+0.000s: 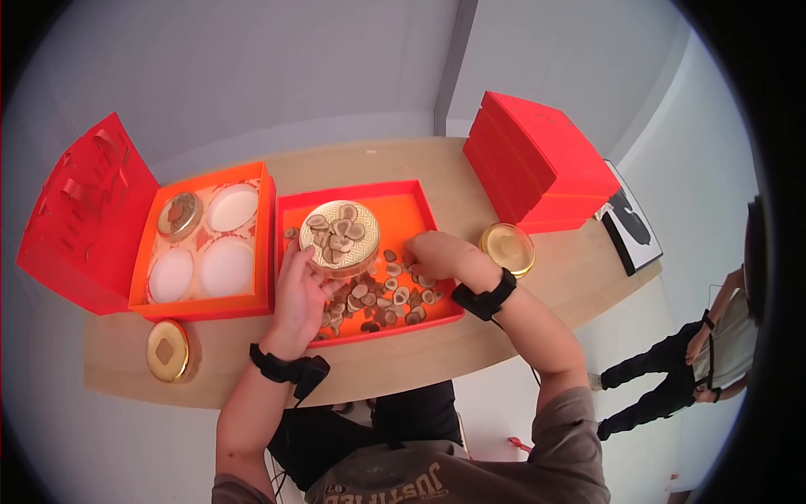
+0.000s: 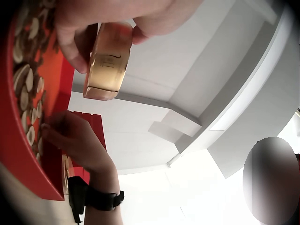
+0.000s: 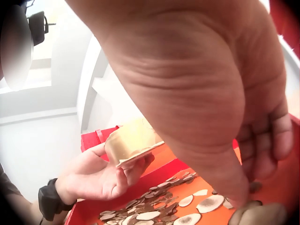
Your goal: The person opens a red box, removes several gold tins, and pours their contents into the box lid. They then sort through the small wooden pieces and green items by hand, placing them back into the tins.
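Note:
My left hand [image 1: 295, 296] grips a round clear-sided tub [image 1: 340, 239] with a gold patterned top, tilted over the orange-lined red tray [image 1: 403, 195]. Several thin round dried slices [image 1: 342, 227], pale with brown rims, lie on that top. Loose dried slices [image 1: 382, 298] are scattered in the tray's near part. Over the tray's right side, my right hand [image 1: 437, 254] reaches down, its thumb and finger pinching a dried slice [image 3: 244, 212] close to the tray floor. From the head camera, the right fingertips are mostly hidden behind the hand.
Left of the tray stands an open red box [image 1: 267, 244] with round wells, one holding a filled tub [image 1: 180, 216]. Gold lids [image 1: 170, 351] [image 1: 508, 250] lie on the table [image 1: 227, 370]. Red boxes [image 1: 537, 164] and a framed picture [image 1: 631, 223] stand right. Another person [image 1: 705, 361] stands beyond.

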{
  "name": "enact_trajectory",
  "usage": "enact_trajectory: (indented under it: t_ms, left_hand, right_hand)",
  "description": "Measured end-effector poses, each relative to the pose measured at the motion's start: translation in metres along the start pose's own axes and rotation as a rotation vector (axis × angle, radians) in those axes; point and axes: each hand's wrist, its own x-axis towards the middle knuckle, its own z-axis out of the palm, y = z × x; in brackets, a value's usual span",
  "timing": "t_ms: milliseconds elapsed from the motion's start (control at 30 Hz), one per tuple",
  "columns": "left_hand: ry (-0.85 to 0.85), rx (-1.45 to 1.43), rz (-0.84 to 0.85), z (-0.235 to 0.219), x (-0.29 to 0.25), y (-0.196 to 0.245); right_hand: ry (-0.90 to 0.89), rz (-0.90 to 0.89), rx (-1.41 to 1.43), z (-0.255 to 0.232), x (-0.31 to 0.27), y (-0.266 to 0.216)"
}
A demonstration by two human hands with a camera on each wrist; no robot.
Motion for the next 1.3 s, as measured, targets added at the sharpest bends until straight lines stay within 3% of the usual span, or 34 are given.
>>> enact_trajectory:
  t_ms: [233, 333, 433, 833, 1000, 1200, 1300]
  left_hand:
    - [-0.007, 0.001, 0.003, 0.0, 0.0, 0.0]
    - [-0.011, -0.003, 0.004, 0.0, 0.001, -0.001]
    - [-0.018, -0.006, 0.005, -0.002, 0.003, -0.001]
    - [-0.004, -0.012, 0.003, 0.0, 0.001, 0.0]
    - [-0.013, -0.015, 0.001, -0.001, 0.001, 0.0]
    - [0.002, -0.014, 0.006, 0.0, 0.002, -0.001]
    - [-0.017, -0.014, 0.01, -0.001, 0.002, -0.001]
  right_hand:
    - [0.012, -0.041, 0.092, -0.021, -0.014, -0.011]
    - [-0.09, -0.018, 0.227, -0.019, -0.016, -0.023]
    - [-0.034, -0.172, 0.156, -0.006, -0.01, -0.022]
    - [0.0, -0.136, 0.069, 0.001, -0.007, -0.021]
    - [-0.04, 0.035, 0.062, -0.017, -0.013, -0.03]
    - [0.059, -0.017, 0.074, -0.008, -0.004, -0.015]
    - [0.018, 0.002, 0.108, -0.01, -0.003, -0.018]
